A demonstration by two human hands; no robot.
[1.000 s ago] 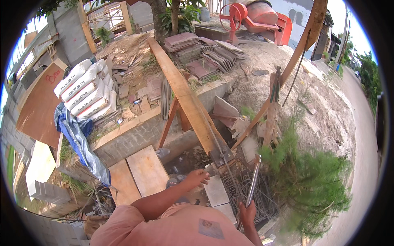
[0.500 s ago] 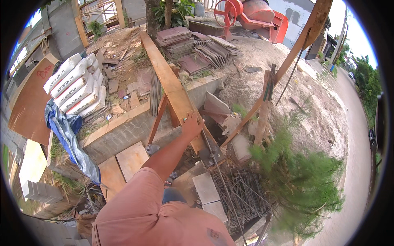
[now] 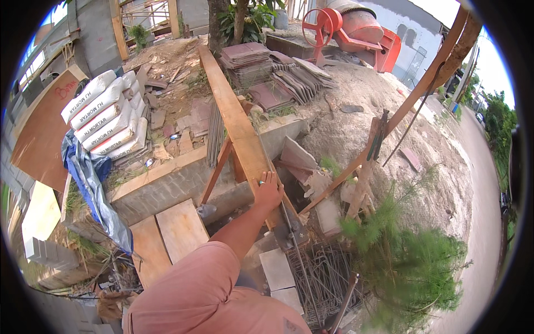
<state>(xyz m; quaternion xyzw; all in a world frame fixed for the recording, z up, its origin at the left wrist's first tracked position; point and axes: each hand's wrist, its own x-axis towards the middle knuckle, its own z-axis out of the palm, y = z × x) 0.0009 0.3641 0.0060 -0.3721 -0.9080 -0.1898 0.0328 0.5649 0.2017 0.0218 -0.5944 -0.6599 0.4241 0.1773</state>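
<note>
A long wooden plank [image 3: 240,125] slopes from the near middle up to the far bank. My left hand [image 3: 270,191] lies on its near part, fingers stretched forward over a thin steel rod [image 3: 286,214] that runs along the plank. A ring shows on one finger. Just nearer is a dark metal plate [image 3: 290,232] fixed at the plank's end, with the rod crossing it. At the lower edge a long metal bar [image 3: 345,300] stands tilted. Only a sliver of my right hand [image 3: 332,331] shows there, around its lower end.
Bent steel rods [image 3: 320,278] lie heaped beside the plank, next to a leafy green branch [image 3: 403,253]. A slanting timber [image 3: 406,108] rises on the right. Mortar bags [image 3: 105,117], stacked roof tiles [image 3: 245,64] and a red concrete mixer [image 3: 356,30] stand farther off.
My left hand has slid nearer along the plank, toward the metal plate. The metal bar at the lower edge has come up into fuller view. The whole view has shifted slightly.
</note>
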